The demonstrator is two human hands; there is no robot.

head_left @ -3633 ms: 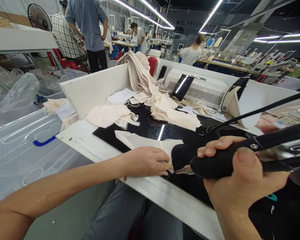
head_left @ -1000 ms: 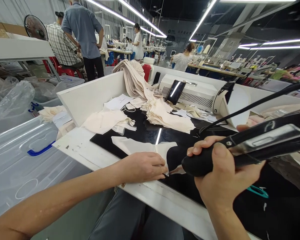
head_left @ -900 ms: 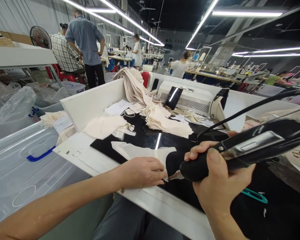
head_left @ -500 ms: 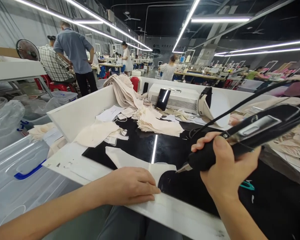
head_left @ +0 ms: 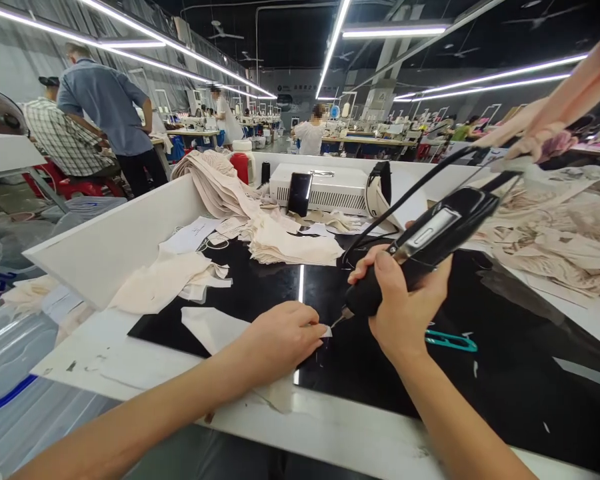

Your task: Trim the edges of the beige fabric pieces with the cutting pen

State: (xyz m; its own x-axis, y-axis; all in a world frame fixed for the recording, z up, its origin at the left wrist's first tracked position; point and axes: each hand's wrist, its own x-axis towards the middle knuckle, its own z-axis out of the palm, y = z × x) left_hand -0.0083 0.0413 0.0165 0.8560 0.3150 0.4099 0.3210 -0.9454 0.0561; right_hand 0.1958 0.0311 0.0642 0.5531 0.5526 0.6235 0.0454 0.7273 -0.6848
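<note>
A pale cut piece of cloth (head_left: 210, 327) lies on the black board (head_left: 350, 373), partly covered by my left hand (head_left: 285, 340). The fingers of that hand are closed on the cloth's right end, where a small edge pokes out beyond the fingertips. My right hand (head_left: 405, 300) is wrapped round a black corded handheld tool (head_left: 430, 227). The tool slants down to the left, and its thin metal tip meets or nearly meets that cloth edge; I cannot tell which. Right of the right wrist lie teal thread snips (head_left: 453, 341).
Stacked beige cloth pieces (head_left: 295, 243) lie behind my hands, with a phone (head_left: 299, 193) leaning on a white vented box (head_left: 330, 190). A white panel (head_left: 120, 233) borders the left side. More beige cloth (head_left: 555, 227) is heaped at right. People stand and sit further back.
My left hand has gone from lying on the cloth near the board's front edge to holding its right end. The tool tip has moved to the cloth beside those fingers. The camera view has shifted.
</note>
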